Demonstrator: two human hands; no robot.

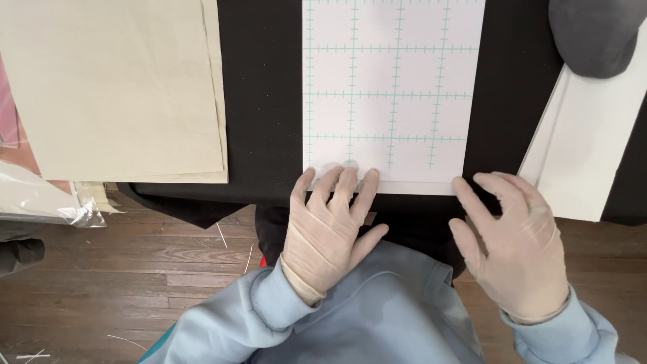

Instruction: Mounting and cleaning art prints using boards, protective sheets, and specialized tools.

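A white rectangular paper sheet ruled with a pale teal grid of ticked lines lies on a black cloth-covered surface. Cream-coloured thin gloves cover the left hand and right hand, above light blue sweatshirt sleeves. A plain beige fabric piece sits at left, a plain white flat board at right, over the dark brown wooden plank floor.
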